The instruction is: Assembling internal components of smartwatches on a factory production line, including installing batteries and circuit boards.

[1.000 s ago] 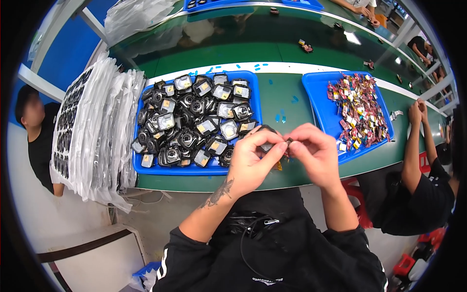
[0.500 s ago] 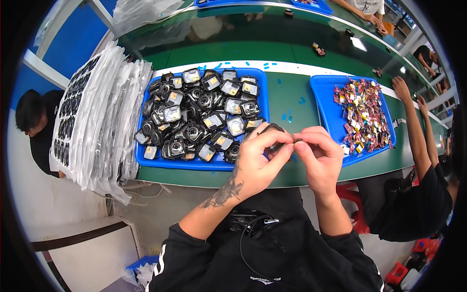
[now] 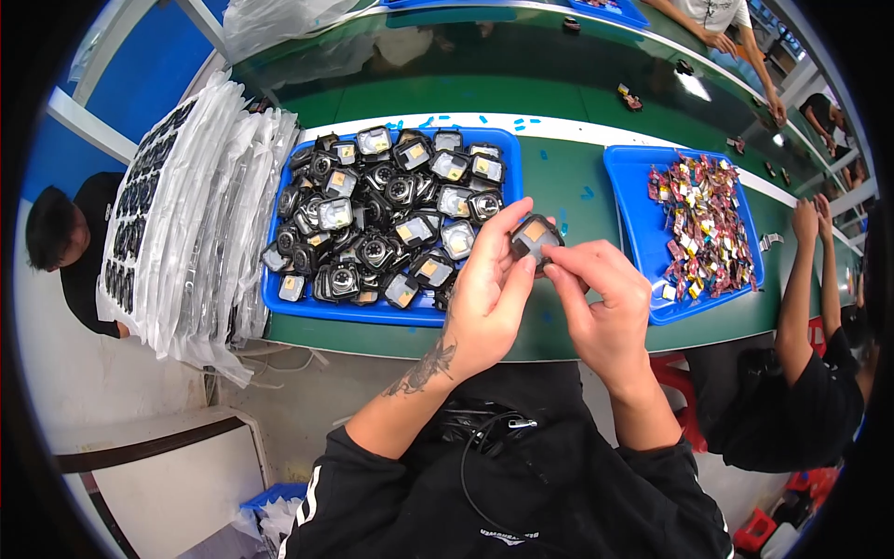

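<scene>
My left hand [image 3: 489, 293] holds a black watch case [image 3: 535, 239] between thumb and fingers, its open side facing up. Inside the case a grey and tan square shows. At the lower right edge of the case, my right hand [image 3: 607, 296] has thumb and index finger pinched together. Whether a small piece sits between those fingertips is too small to see. Left of my hands, a blue tray [image 3: 372, 315] is heaped with similar black watch cases [image 3: 377, 252]. To the right, another blue tray [image 3: 630, 233] holds a pile of small reddish, yellow and white parts [image 3: 703, 224].
Stacked plastic-wrapped sheets [image 3: 200, 214] of black parts stand beside the left tray. Small blue bits [image 3: 587, 194] are scattered on the green table [image 3: 554, 326]. Across the table runs a dark green belt [image 3: 503, 70] with a few parts on it. Other people sit at left, right and far right.
My left hand has turned the watch case so its inside faces up. My right fingertips have shifted from pinching below it to its lower right edge.
</scene>
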Demonstrator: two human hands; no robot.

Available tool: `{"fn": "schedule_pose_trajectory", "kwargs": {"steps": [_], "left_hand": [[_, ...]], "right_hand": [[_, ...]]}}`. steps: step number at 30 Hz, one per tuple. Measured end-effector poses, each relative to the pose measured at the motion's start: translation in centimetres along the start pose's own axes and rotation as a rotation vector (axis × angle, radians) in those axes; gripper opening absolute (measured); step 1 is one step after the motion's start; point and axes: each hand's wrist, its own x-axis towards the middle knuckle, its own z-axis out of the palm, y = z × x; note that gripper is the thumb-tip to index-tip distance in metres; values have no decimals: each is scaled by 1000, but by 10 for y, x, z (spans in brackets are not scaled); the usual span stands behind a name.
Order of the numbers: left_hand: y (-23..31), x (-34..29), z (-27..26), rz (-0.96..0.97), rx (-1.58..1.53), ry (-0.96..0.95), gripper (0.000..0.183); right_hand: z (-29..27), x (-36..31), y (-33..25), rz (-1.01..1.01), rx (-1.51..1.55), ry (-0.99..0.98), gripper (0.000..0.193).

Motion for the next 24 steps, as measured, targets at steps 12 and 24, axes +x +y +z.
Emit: {"fn": "schedule_pose_trajectory", "kwargs": {"steps": [12, 24], "left_hand": [[4, -3, -5, -87, 34, -89, 40], [3, -6, -5, -70, 113, -70, 39]], "right_hand": [[-3, 6, -3, 42, 24, 5, 13], [-2, 7, 2, 110, 123, -32, 10]]}}
